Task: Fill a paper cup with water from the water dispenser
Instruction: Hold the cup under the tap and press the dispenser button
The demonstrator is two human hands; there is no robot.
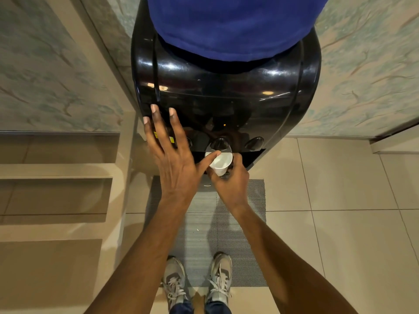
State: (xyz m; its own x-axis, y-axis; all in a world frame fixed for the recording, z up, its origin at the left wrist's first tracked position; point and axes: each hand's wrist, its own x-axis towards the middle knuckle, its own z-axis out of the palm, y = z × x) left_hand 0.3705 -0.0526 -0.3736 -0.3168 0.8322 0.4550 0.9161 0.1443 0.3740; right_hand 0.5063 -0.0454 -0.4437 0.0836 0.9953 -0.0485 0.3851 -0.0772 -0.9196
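Note:
A glossy black water dispenser [226, 96] stands in front of me, its bottle under a blue cover [231, 21]. Three round tap buttons sit along its front; the middle one [219, 143] is just above a white paper cup [219, 163]. My right hand [230, 184] grips the cup from below and tilts it under the middle tap. My left hand [172, 155] lies flat with fingers spread over the dispenser's left front, covering the left tap, its thumb touching the cup's rim. Whether there is water in the cup I cannot tell.
A grey woven mat [217, 234] lies on the beige floor tiles before the dispenser, with my two grey sneakers [197, 279] on its near edge. Beige steps [56, 189] rise at the left. Patterned walls flank the dispenser on both sides.

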